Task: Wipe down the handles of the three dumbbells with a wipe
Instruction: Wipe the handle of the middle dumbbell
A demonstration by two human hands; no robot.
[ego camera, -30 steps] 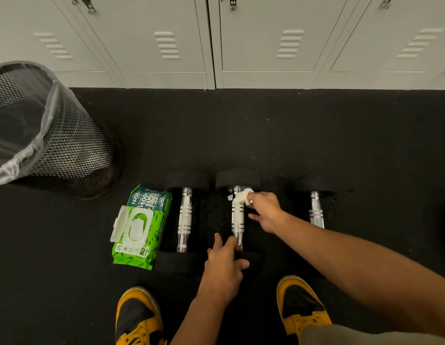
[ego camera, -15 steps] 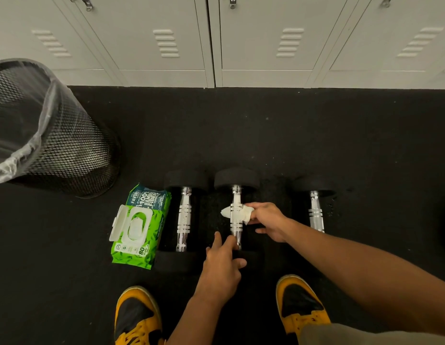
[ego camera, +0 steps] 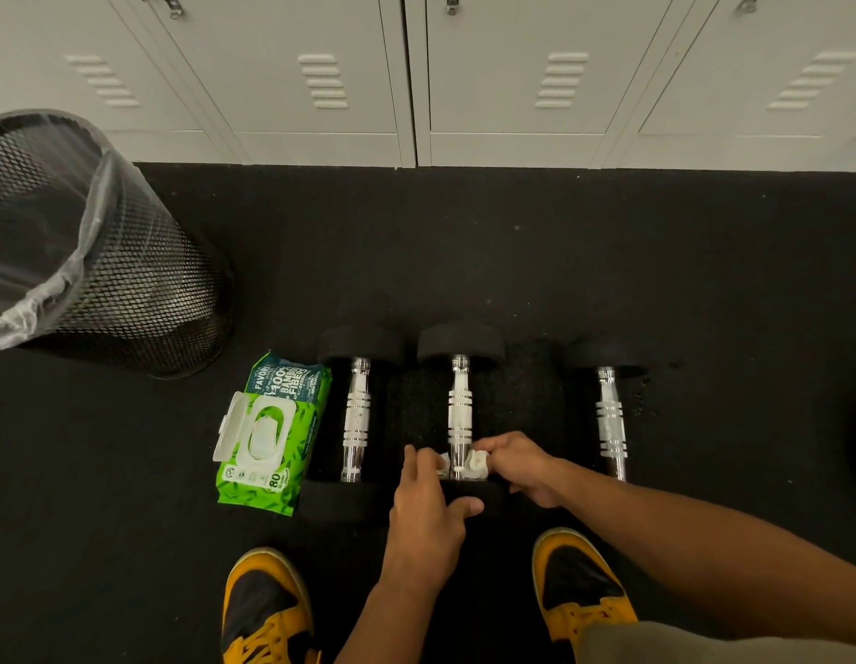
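Three dumbbells with chrome handles and black ends lie side by side on the black floor: the left dumbbell (ego camera: 356,416), the middle dumbbell (ego camera: 459,404) and the right dumbbell (ego camera: 610,419). My right hand (ego camera: 521,464) grips a crumpled white wipe (ego camera: 476,463) wrapped round the near end of the middle handle. My left hand (ego camera: 428,515) rests on the near black end of the middle dumbbell, fingers fairly straight, fingertips beside the wipe.
A green wipe pack (ego camera: 270,436) with its lid flipped open lies left of the dumbbells. A black mesh waste bin (ego camera: 105,261) with a clear liner stands at the far left. White lockers (ego camera: 416,79) line the back. My yellow-black shoes (ego camera: 265,611) are at the bottom.
My right hand slid the wipe along the middle handle from its far end down to its near end. My left hand stayed on the near end of that dumbbell.
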